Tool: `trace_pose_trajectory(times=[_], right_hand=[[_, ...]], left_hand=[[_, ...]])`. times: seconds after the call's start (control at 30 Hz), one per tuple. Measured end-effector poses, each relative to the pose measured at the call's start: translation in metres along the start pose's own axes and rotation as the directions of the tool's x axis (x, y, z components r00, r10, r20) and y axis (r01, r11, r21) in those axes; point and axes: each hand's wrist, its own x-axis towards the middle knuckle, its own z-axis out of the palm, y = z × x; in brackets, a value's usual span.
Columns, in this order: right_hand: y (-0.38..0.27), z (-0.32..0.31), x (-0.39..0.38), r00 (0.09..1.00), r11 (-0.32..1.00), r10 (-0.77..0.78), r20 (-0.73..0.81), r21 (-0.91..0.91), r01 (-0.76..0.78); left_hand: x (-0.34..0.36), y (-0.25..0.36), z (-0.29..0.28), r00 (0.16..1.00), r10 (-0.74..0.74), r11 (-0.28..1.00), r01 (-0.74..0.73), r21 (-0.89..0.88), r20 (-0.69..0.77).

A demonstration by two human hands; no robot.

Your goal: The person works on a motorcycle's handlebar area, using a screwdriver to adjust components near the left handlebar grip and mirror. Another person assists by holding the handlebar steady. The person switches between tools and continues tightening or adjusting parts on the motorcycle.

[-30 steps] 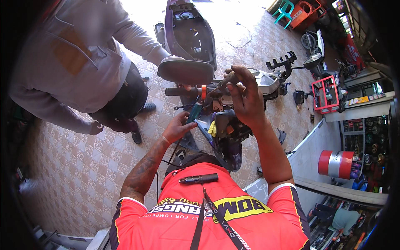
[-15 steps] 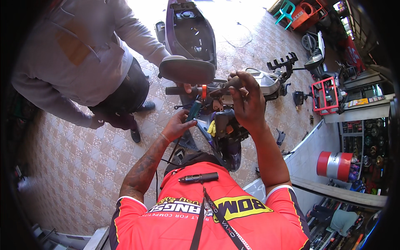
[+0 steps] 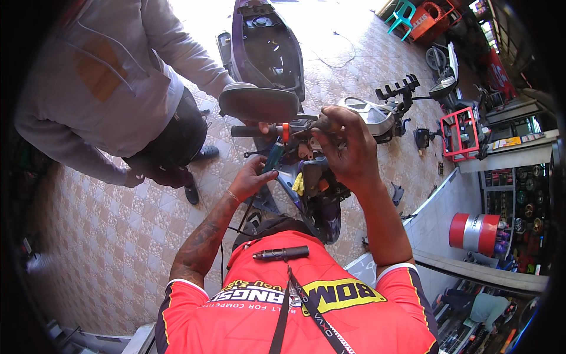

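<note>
My left hand is closed around a teal corded tool, whose upper end reaches toward a partly dismantled scooter's handlebar near an orange ring. My right hand is raised at the right of that ring, its curled fingers on a small dark piece, partly hidden by them. The black handlebar grip extends leftward, with a co-worker's fingers at it. Below my right hand are the scooter's dark body and a yellow cloth.
A co-worker in a grey hoodie stands left, an arm reaching behind a dark oval padded piece. A purple scooter body stands beyond. At right are a red metal frame, a red drum, a green chair and a bent-over person.
My right hand has moved slightly down and toward the handlebar. The oval piece and the co-worker's upper arm have shifted slightly left. My left hand stays at about the same place.
</note>
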Motion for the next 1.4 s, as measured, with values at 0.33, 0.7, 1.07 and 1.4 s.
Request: trace_pose_trajectory(times=[0.33, 0.7, 1.07, 1.4], right_hand=[[-0.019, -0.028, 0.058, 0.877, 0.913, 0.023, 0.48, -0.367, 0.178], [-0.014, -0.031, 0.076, 0.75, 0.863, -0.168, 0.64, -0.273, 0.426], [-0.005, -0.029, 0.086, 0.71, 0.782, -0.056, 0.702, -0.411, 0.468], [-0.012, -0.018, 0.093, 0.685, 0.78, 0.049, 0.727, -0.456, 0.429]], left_hand=[[0.009, 0.003, 0.007, 1.0, -0.005, 0.999, 0.004, 0.051, 0.017], [0.013, 0.007, 0.004, 0.996, -0.087, 0.995, 0.087, 0.042, -0.007], [0.039, 0.002, 0.01, 0.998, 0.038, 0.998, -0.036, -0.055, 0.05], [0.049, 0.01, 0.015, 0.999, 0.026, 1.0, -0.026, 0.006, 0.042]])
